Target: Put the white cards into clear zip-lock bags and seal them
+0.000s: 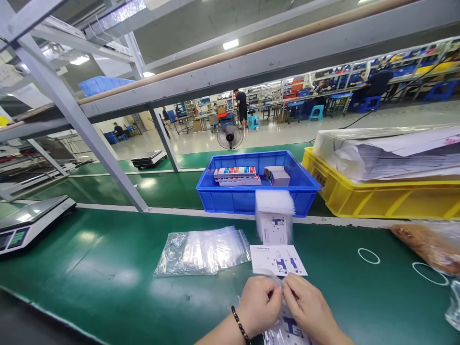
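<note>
My left hand (pixel 259 303) and my right hand (pixel 309 309) meet at the near edge of the green table (pixel 108 268). Both pinch the top of a clear plastic bag (pixel 283 328) with a white printed card with blue marks inside it. Just beyond my fingers a flat white printed card (pixel 278 260) lies on the table. Behind it an upright stack of cards (pixel 275 215) leans against the blue bin (pixel 251 199). A pile of empty clear bags (pixel 204 250) lies to the left of the cards.
The blue bin holds small printed boxes (pixel 237 175). A yellow crate (pixel 381 196) with wrapped paper stacks stands at right. A scale (pixel 30 223) sits at left, two white rings (pixel 369 256) and a brownish bag (pixel 427 244) at right. People work far behind.
</note>
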Demonstrator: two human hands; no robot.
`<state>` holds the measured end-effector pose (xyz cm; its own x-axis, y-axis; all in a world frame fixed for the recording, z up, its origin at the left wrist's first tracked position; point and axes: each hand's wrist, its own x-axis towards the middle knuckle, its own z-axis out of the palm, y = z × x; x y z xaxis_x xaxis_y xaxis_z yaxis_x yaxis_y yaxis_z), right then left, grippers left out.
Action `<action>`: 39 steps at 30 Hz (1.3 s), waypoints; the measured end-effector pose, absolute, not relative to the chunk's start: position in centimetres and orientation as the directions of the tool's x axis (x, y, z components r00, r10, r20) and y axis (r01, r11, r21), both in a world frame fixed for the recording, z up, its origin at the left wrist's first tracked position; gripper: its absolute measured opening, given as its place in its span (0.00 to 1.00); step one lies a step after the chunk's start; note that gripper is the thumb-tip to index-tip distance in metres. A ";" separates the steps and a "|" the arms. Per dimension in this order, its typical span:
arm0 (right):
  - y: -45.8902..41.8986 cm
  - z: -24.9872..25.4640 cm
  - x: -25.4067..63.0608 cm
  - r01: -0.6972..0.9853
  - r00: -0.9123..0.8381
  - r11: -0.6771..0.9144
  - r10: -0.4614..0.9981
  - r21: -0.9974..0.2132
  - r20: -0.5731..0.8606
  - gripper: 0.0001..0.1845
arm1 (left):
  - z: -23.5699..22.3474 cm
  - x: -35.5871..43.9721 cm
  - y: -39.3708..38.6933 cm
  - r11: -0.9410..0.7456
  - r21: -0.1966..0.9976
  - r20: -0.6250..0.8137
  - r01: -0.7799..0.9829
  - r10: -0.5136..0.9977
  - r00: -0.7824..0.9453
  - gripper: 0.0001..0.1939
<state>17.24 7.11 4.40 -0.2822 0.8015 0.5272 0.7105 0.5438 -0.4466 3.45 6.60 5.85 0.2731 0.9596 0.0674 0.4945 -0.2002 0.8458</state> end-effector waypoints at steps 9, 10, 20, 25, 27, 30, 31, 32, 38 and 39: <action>6.8 4.4 17.2 0.607 -0.467 0.745 0.617 -0.277 0.634 0.11 | 5.8 2.1 8.1 0.159 0.940 -0.207 0.302 0.969 0.133 0.16; 6.7 4.4 17.3 0.594 -0.483 0.742 0.638 -0.312 0.599 0.13 | 5.9 1.7 8.1 0.144 0.941 -0.187 0.305 0.975 0.117 0.16; 7.2 6.7 18.8 0.486 -0.549 0.353 0.835 -0.800 0.035 0.15 | 6.8 0.0 8.1 -0.338 0.773 0.082 0.537 0.892 0.444 0.10; 7.5 6.9 19.3 0.491 -0.560 0.387 0.826 -0.780 0.057 0.16 | 6.8 -0.5 8.7 0.040 0.833 -0.236 0.552 0.928 0.289 0.14; 7.9 6.1 19.7 0.559 -0.478 0.428 0.866 -0.710 0.147 0.14 | 6.5 -0.6 8.9 0.127 0.838 -0.283 0.531 0.933 0.223 0.13; 8.8 4.1 20.6 0.760 -0.295 0.427 0.898 -0.491 0.325 0.16 | 5.7 -0.7 9.4 0.228 0.833 -0.330 0.504 0.936 0.123 0.18; 9.1 3.3 20.8 0.819 -0.263 0.408 0.892 -0.404 0.368 0.17 | 5.4 -0.7 9.6 0.242 0.832 -0.335 0.498 0.937 0.104 0.17; 9.3 2.6 20.9 0.862 -0.252 0.388 0.886 -0.325 0.389 0.17 | 5.1 -0.7 9.8 0.248 0.834 -0.333 0.494 0.938 0.092 0.16; 9.3 1.0 20.3 0.909 -0.278 0.349 0.915 -0.230 0.292 0.19 | 3.8 0.0 10.4 0.272 0.866 -0.334 0.419 0.939 0.081 0.10; 9.3 1.1 20.1 0.901 -0.268 0.341 0.924 -0.268 0.274 0.20 | 3.7 0.2 10.4 0.271 0.876 -0.333 0.399 0.938 0.094 0.10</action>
